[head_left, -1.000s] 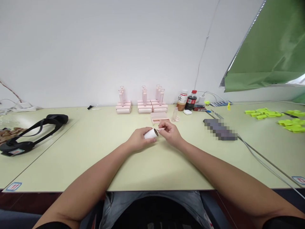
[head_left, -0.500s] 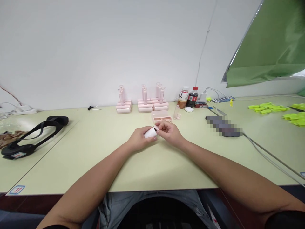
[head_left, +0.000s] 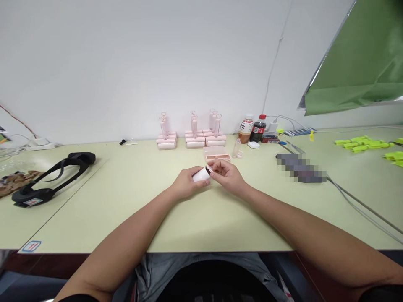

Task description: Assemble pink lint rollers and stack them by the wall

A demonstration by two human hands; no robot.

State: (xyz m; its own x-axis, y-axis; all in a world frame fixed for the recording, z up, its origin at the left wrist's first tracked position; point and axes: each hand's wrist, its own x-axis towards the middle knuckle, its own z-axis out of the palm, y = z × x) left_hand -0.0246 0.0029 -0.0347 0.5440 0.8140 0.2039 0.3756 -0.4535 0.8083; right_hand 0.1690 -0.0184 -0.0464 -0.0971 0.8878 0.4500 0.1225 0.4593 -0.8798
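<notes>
A white rounded cylinder (head_left: 200,175) lies in my left hand (head_left: 185,182), whose fingers and thumb wrap round it. Its right end shows a dark opening. At that end my right hand (head_left: 229,176) pinches a small pale piece (head_left: 209,167), perhaps a lid; whether it is still joined to the cylinder I cannot tell. Just beyond my hands stands an open pink case (head_left: 217,157) with its lid raised. Beside the case is a clear pinkish tube (head_left: 236,148), upright, with a small pale piece (head_left: 240,154) next to it.
Against the wall are pink cases (head_left: 195,144) with upright pink tubes (head_left: 194,127) on them. Two drink bottles (head_left: 258,128) and a white box (head_left: 253,144) stand right of these. A black headset (head_left: 53,178) lies left; yellow-green items (head_left: 362,143) and cables (head_left: 352,203) lie right.
The whole view has shifted slightly, so things appear a little further right. The dark opening of the cylinder shows somewhat more. Both hands keep their hold.
</notes>
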